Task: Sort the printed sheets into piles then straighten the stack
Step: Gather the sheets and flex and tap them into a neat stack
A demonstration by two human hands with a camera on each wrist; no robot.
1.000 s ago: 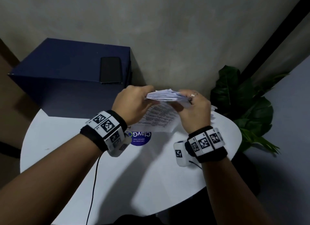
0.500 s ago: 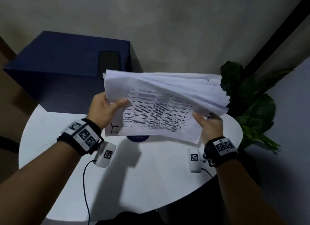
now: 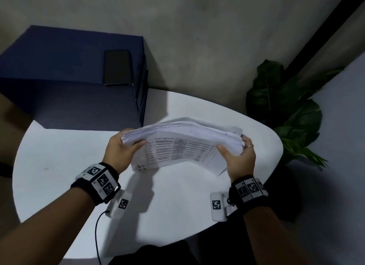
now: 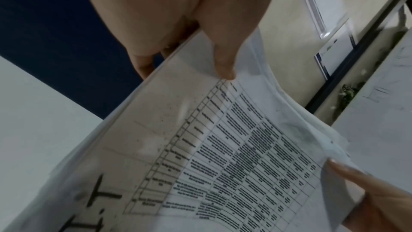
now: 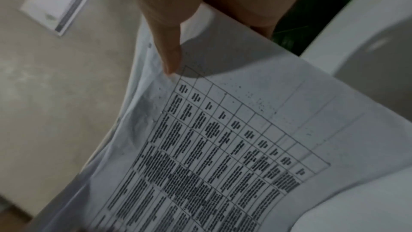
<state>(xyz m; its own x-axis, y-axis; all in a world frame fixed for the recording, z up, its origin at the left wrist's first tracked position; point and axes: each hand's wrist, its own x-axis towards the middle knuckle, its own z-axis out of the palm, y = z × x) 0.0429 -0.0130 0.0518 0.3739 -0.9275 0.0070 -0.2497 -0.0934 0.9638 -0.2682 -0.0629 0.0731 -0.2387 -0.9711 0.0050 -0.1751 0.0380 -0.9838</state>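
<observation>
A thick stack of printed sheets (image 3: pixel 181 144) is held just above the round white table (image 3: pixel 59 156), its near face showing a ruled table of text. My left hand (image 3: pixel 120 152) grips the stack's left end, thumb on the printed face. At the right end my right hand (image 3: pixel 240 158) grips it the same way. The upper edges of the sheets are fanned and uneven. In the left wrist view the sheets (image 4: pixel 223 147) fill the frame under my thumb. The right wrist view shows the stack (image 5: pixel 223 147) bowed, with the thumb pressing its face.
A dark blue box (image 3: pixel 65 83) stands at the table's back left with a black phone (image 3: pixel 117 67) lying on top. A leafy green plant (image 3: pixel 282 110) stands off the table's right edge. A grey wall rises behind. A cable (image 3: pixel 97 237) hangs from my left wrist.
The stack went from a small bundle between close hands to spread wide and raised, and has now come down close to the table, covering the blue sticker. Both hands keep their hold.
</observation>
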